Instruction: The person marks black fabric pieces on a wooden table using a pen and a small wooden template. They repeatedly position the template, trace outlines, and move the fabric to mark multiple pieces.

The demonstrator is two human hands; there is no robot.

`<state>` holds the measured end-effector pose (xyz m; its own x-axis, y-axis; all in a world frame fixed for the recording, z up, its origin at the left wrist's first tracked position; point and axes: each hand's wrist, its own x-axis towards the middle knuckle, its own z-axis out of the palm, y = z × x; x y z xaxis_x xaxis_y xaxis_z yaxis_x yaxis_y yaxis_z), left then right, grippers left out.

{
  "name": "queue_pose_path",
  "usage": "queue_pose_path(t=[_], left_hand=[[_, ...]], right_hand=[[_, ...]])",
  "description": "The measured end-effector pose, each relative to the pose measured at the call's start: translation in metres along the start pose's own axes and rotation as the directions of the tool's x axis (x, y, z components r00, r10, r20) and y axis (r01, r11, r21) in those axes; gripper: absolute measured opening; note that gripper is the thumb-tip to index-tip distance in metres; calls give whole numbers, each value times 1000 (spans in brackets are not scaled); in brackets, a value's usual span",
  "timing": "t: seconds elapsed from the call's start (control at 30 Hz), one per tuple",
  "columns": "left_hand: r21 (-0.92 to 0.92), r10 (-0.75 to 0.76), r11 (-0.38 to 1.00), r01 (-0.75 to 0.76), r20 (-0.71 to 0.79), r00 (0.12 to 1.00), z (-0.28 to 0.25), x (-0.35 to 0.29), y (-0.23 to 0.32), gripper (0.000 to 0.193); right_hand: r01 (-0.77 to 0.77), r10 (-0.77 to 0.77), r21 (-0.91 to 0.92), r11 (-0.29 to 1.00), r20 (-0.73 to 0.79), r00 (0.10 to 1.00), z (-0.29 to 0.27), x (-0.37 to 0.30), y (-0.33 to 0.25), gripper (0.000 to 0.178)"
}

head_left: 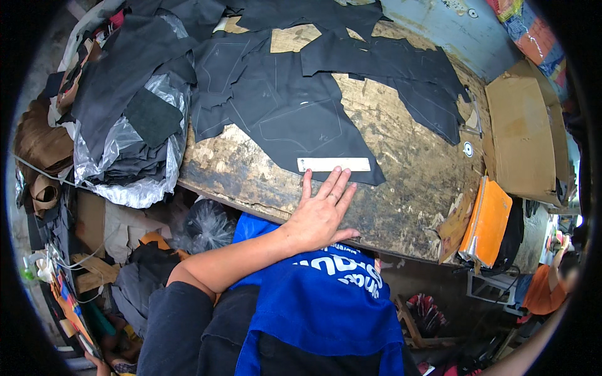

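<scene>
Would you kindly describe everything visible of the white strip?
The white strip is a flat, narrow rectangle with small dark marks at its left end; its material is unclear. It lies on the lower part of the black sheet. Two fingers of the left hand appear to touch its near edge.

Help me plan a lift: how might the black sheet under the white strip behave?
The black sheet will probably sag: similar black material drapes over the plastic bag at left. Its edge looks thin, so it's likely light. The white strip on top might slide.
</scene>
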<state>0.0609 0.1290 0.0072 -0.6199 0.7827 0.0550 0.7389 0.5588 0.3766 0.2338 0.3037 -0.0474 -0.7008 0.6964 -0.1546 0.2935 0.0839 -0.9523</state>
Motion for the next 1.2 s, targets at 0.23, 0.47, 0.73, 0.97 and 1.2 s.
queue_pose_path(t=[0.23, 0.47, 0.73, 0.97, 1.2], left_hand=[[-18, -2, 1000, 2, 1, 1000, -1, 0, 0, 88], [-25, 2, 1000, -2, 3, 1000, -1, 0, -1, 88], [-61, 8, 998, -9, -25, 1000, -3, -2, -2, 85], [-103, 10, 995, -8, 19, 1000, 0, -3, -5, 82], [-131, 29, 991, -33, -34, 999, 5, -5, -5, 82]], right_hand=[[180, -138, 175, 968, -230, 963, -44, 17, -59, 18], [525, -595, 788, 321, -263, 759, -119, 55, -238, 16], [237, -416, 547, 803, 229, 880, 82, 76, -201, 11], [384, -415, 198, 902, 643, 644, 161, 88, -133, 10], [688, -567, 129, 714, 683, 461, 164, 93, -139, 11]])
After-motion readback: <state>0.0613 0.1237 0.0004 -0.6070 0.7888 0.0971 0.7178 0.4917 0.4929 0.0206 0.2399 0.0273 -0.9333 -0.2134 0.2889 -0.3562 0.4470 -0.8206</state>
